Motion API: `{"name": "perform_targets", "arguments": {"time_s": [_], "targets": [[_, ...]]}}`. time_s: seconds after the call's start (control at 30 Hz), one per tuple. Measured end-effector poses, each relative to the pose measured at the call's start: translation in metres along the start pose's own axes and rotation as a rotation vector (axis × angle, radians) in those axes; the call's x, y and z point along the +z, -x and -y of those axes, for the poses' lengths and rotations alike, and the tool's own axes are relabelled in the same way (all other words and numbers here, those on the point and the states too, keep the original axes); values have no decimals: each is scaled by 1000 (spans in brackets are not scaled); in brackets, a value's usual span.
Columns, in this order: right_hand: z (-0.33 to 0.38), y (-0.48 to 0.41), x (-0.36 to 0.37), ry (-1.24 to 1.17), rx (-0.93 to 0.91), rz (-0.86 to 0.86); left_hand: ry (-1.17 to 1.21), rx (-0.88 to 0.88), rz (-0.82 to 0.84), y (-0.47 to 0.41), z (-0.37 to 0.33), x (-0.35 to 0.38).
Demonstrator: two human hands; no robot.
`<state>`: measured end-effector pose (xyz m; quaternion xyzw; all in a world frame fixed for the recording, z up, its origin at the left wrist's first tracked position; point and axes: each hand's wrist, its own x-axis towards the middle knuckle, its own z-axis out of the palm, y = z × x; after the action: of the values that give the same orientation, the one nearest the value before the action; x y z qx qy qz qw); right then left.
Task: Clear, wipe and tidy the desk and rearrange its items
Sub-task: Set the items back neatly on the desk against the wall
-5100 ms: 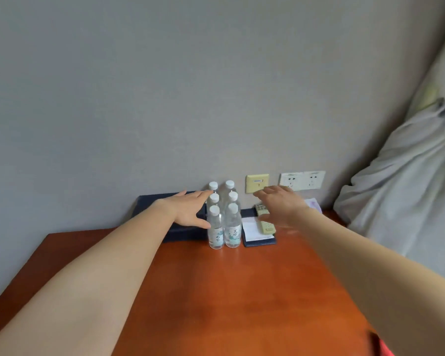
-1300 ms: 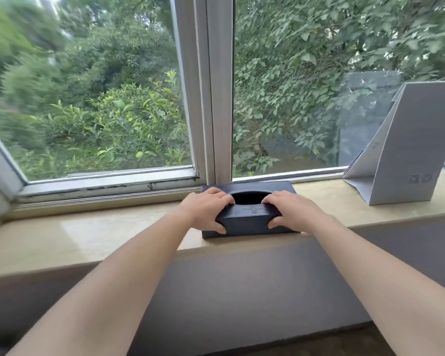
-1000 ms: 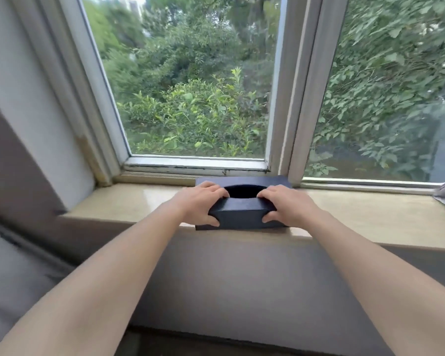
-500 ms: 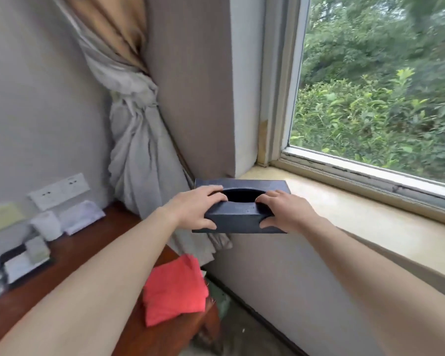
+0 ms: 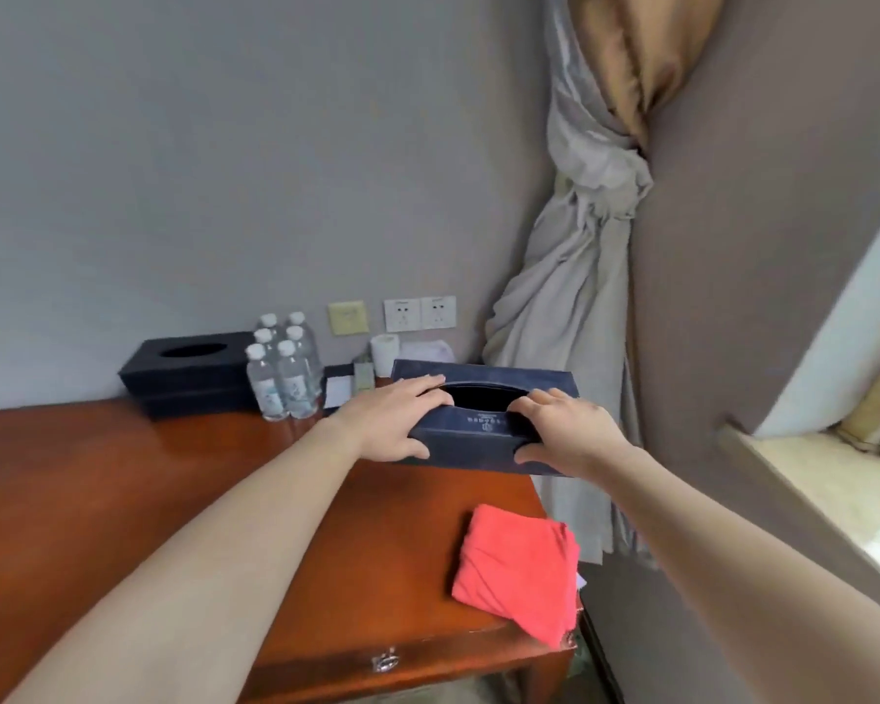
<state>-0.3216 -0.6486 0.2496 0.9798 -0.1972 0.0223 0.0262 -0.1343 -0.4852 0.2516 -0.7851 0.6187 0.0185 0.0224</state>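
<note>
Right at the front edge, a metal drawer pull glints under the bench, its top a glossy reddish wood. On the near right corner lies a folded red cloth, one corner hanging just over the edge.

Both bare forearms reach in from below, and here's the action: the left hand and the right hand have the dark blue tissue box between them. Left fingers are laid over the top at the left rim of the oval opening, thumb clamped on the near wall. Right fingers are curled over the top at the right rim, thumb pressing the near wall too. That's a firm grip from both sides. The box sits level over the bench's far right part, its right end past the bench edge; whether it touches the wood, I can't tell.

Further back, a cluster of small water bottles with white caps stands upright, and just left of them, touching or nearly so, a black tissue box against the wall. Behind the held box there's a white notepad, a remote and a paper roll. On the grey wall are a yellow plate and a pair of white sockets. To the right, a knotted grey curtain hangs in the corner, with a pale window sill beyond.
</note>
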Motion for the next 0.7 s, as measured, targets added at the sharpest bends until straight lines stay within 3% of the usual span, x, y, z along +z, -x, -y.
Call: {"name": "perform_targets", "arguments": {"time_s": [0.43, 0.7], "targets": [[121, -116, 10, -14, -458, 42, 77, -426, 26, 111, 105, 20], [224, -198, 22, -24, -568, 23, 67, -560, 53, 158, 212, 27]]}}
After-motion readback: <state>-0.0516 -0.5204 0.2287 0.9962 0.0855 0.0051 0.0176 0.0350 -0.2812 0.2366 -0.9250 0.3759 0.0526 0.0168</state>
